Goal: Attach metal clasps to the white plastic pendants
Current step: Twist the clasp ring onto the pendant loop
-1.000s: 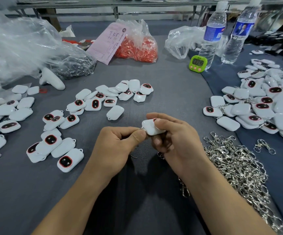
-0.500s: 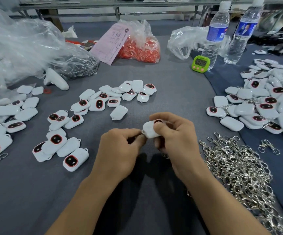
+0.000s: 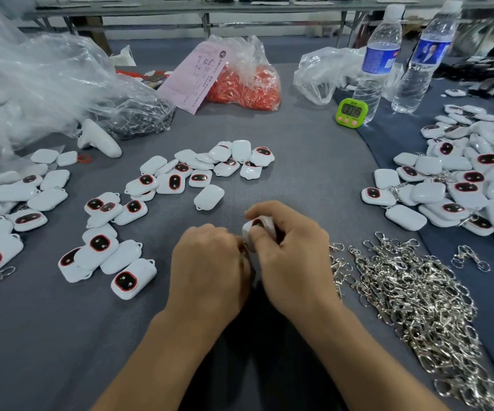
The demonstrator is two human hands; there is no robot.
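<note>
The white plastic pendant [image 3: 265, 224] sits well in front of the green timer [image 3: 352, 112], toward the person and a little to its left, raised just above the grey cloth. It is a small rounded white case, and a dark glossy window ringed in red shows at its upper edge. The right hand [image 3: 293, 256] is curled round it, with the thumb pressed on its near face and the fingers wrapped over the far side. The left hand [image 3: 207, 262] is closed tight against the pendant's left end. Its fingertips are hidden, so I cannot tell what it pinches.

In front of the timer and to its right lies a tangled heap of metal clasps [image 3: 411, 298], silver swivel hooks with rings. Loose pendants [image 3: 180, 179] are scattered to the timer's left, some face up and some showing plain white backs with a small loop at one corner. More pendants [image 3: 462, 185] are piled to the timer's right.

The timer shows dark digits, too blurred to read. Just behind it stand two water bottles [image 3: 377, 63] with blue labels. The white characters on the nearer label cannot be made out, and the other label carries a picture. Left of the timer, a pink printed slip [image 3: 197, 75] leans on a bag of orange pieces [image 3: 248, 84]. Its text is too small to read.
</note>
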